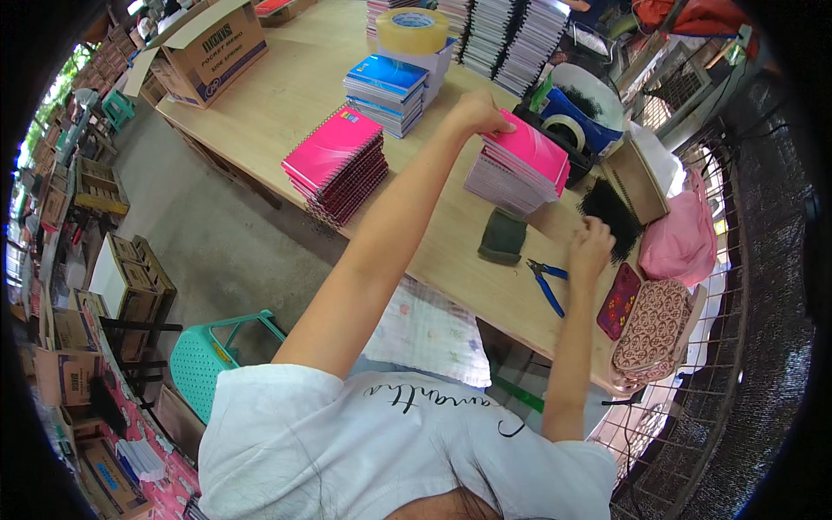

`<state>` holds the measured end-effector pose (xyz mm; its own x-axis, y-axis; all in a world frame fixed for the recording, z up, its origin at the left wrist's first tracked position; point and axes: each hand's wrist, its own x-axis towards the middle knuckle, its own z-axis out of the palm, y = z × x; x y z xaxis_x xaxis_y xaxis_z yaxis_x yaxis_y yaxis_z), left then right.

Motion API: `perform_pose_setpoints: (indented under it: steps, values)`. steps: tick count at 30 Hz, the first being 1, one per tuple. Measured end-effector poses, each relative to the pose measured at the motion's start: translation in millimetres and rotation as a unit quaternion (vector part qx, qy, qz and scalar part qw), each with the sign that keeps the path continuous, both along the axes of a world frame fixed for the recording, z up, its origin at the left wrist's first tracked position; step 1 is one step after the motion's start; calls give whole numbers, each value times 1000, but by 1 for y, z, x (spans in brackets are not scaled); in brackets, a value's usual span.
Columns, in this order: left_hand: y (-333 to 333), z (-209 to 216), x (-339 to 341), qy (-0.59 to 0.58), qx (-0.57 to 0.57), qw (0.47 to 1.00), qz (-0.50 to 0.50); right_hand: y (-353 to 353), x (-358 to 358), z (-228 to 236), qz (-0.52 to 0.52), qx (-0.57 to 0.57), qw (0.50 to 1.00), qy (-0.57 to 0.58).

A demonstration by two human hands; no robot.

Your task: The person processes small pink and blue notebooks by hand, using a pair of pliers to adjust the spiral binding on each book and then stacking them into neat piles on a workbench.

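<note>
Booklet stack (518, 169): glossy pink covers (536, 152) on top, white page blocks (503, 188) beneath, edges stepped unevenly; lies on the surface (303, 69). Black heap (609, 212): thin, bristly strands, loosely bunched, same surface, near the stack's right side.

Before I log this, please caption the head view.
Left hand on stacked pink-covered notebooks, right hand at a pile of black binding coils.
</note>
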<state>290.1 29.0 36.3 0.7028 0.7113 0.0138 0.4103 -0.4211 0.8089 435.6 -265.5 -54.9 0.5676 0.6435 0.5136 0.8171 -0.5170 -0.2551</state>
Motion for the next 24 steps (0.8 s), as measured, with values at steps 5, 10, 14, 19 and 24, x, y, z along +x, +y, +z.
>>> perform_pose_setpoints:
  steps: [5, 10, 14, 19, 24]
  values:
    - [1, 0, 7, -13, -43, 999, -2, 0, 65, -20, -106, -155, 981, -52]
    - [-18, 18, -21, -99, 92, 985, 108, -10, 78, -17, -5, -8, 978, -211]
    - [-81, 27, -94, -344, 199, 910, 114, -33, 85, 8, 112, 42, 993, -10]
    - [-168, -68, -180, -226, 149, 963, 5, -54, -27, 45, 240, 82, 916, 310]
    - [-184, -114, -164, -263, 79, 960, 57, -40, -95, 30, 263, 82, 893, 356]
